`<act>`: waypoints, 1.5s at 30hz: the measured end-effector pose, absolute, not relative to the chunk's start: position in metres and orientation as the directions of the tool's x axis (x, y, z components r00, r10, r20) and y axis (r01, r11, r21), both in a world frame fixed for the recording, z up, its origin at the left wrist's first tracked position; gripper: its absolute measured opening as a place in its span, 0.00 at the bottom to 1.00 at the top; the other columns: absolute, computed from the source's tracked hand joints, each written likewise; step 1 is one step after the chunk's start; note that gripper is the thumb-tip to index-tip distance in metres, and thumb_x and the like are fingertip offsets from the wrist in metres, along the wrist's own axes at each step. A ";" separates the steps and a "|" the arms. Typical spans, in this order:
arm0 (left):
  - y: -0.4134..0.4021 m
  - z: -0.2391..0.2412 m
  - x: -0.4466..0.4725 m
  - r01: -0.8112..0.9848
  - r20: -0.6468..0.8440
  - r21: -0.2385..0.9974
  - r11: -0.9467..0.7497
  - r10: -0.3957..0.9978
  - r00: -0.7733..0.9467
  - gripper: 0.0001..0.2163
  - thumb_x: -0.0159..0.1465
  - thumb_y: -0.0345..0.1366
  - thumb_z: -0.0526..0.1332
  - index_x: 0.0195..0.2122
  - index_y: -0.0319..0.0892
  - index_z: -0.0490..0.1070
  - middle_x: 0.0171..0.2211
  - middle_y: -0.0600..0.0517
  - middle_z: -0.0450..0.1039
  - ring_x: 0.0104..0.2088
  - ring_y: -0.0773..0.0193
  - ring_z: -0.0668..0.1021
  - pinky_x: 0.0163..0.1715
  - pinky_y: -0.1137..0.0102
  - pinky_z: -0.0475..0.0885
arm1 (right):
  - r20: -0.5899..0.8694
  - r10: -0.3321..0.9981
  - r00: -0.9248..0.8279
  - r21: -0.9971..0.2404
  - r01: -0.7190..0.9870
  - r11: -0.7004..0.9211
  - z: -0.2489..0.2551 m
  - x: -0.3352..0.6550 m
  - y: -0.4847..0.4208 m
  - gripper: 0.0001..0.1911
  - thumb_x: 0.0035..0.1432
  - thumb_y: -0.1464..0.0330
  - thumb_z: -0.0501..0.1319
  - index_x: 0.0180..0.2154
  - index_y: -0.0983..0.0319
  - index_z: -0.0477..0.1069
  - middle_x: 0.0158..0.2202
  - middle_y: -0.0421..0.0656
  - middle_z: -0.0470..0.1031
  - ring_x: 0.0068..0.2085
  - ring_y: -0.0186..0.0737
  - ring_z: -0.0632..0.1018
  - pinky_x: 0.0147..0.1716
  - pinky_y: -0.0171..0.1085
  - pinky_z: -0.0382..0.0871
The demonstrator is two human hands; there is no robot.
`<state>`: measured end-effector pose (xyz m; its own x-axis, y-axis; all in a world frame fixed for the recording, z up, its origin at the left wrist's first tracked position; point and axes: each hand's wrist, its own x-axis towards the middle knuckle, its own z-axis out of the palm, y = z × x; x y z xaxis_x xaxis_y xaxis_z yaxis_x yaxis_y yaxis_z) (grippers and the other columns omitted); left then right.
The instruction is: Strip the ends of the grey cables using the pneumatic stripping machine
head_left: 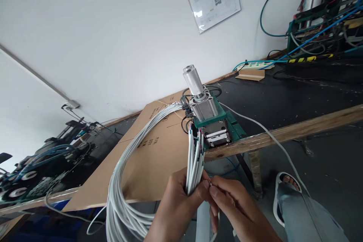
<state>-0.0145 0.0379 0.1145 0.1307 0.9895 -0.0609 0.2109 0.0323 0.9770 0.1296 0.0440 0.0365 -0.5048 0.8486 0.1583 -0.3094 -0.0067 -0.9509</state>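
Note:
My left hand [177,204] is closed round a bundle of white cables [195,162], whose stripped ends with coloured wires point up toward a small green press machine [211,121]. My right hand [232,202] pinches a thin wire at the side of the bundle, fingertips touching the left thumb. The rest of the cables [124,181] loop left and down over a sheet of brown cardboard [159,155], with their far ends lying near the machine.
The machine, topped by a silver cylinder [193,79], sits at the wooden edge [283,133] of a black bench. A white cord [272,136] runs off it. Another machine with blue hoses [323,26] stands far right; more equipment [36,166] at left. My sandalled foot [286,185] is below.

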 end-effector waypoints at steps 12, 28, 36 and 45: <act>0.040 0.103 -0.031 0.356 -0.131 0.934 0.032 0.958 0.256 0.03 0.61 0.31 0.61 0.30 0.40 0.70 0.21 0.55 0.69 0.22 0.66 0.71 0.24 0.73 0.63 | 0.298 0.675 -0.675 -0.756 -0.599 -0.265 0.020 0.125 0.057 0.22 0.69 0.54 0.59 0.28 0.62 0.67 0.21 0.33 0.62 0.19 0.31 0.73 0.23 0.32 0.68; 0.046 0.103 -0.028 0.170 -0.110 0.983 0.065 0.956 0.273 0.11 0.67 0.39 0.62 0.29 0.42 0.67 0.16 0.61 0.60 0.15 0.73 0.61 0.17 0.76 0.57 | 0.356 0.803 -0.479 -0.557 -0.798 -0.229 0.003 0.098 0.052 0.22 0.69 0.55 0.61 0.27 0.62 0.67 0.19 0.32 0.60 0.18 0.30 0.70 0.23 0.32 0.72; 0.043 0.087 -0.035 0.020 -0.138 0.990 0.138 0.950 0.279 0.18 0.65 0.50 0.67 0.31 0.41 0.68 0.15 0.61 0.61 0.14 0.74 0.65 0.15 0.79 0.61 | 0.320 0.840 -0.437 -0.401 -0.866 -0.298 0.000 0.077 0.048 0.22 0.67 0.54 0.64 0.26 0.62 0.69 0.17 0.31 0.60 0.14 0.28 0.66 0.19 0.31 0.71; 0.042 0.083 -0.028 -0.064 -0.144 0.984 0.168 0.948 0.282 0.23 0.61 0.58 0.68 0.31 0.41 0.69 0.14 0.64 0.58 0.11 0.74 0.62 0.12 0.79 0.61 | 0.328 0.840 -0.432 -0.377 -0.875 -0.303 -0.009 0.070 0.050 0.23 0.66 0.53 0.64 0.25 0.61 0.67 0.16 0.31 0.59 0.13 0.27 0.64 0.16 0.29 0.67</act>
